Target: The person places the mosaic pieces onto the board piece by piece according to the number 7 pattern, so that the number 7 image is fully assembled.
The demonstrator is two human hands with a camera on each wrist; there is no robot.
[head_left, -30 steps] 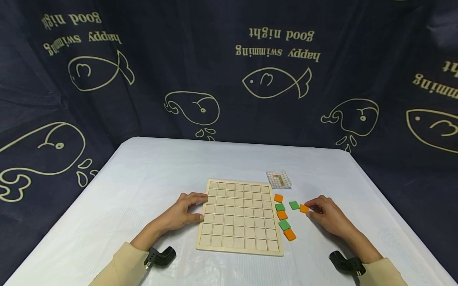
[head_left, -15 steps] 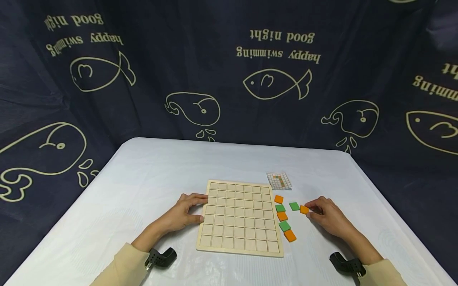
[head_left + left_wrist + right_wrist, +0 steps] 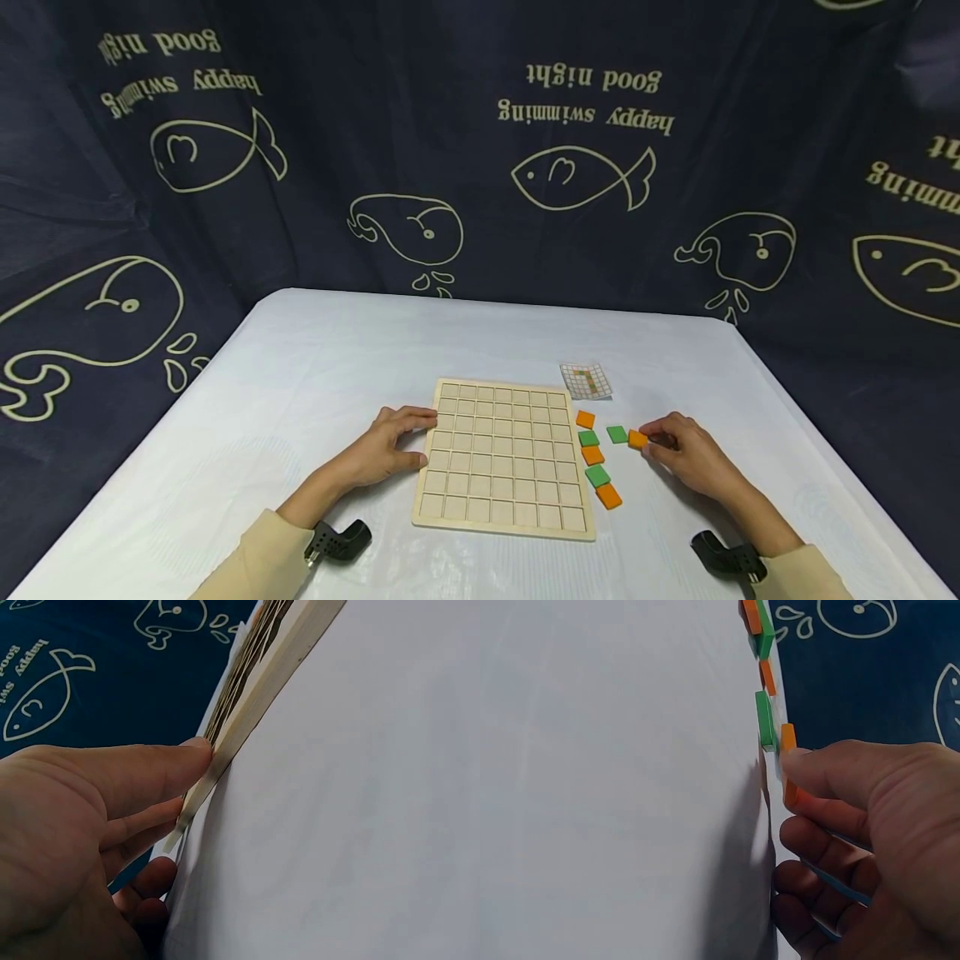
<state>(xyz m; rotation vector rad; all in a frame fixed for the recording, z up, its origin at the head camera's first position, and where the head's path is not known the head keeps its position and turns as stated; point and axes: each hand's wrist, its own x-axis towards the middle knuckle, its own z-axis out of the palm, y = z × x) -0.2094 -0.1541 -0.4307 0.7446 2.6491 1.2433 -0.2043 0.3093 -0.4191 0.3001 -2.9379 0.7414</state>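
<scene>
Pinching an orange tile (image 3: 637, 439) seems to be the step in hand: the right hand (image 3: 690, 454) holds it between thumb and fingers, right of the board (image 3: 502, 458) and just beside a green tile (image 3: 617, 434). Whether it is clear of the surface (image 3: 330, 342) I can't quite tell. The left hand (image 3: 378, 450) has thumb and fingers spread wide, touching the board's left edge. The next move, I judge, calls for a firm pinch and a lift that misses the neighbouring green tile. Counted: four orange tiles, the held one included, three green, one gridded board and one patterned card (image 3: 587, 381) beyond the tiles.
</scene>
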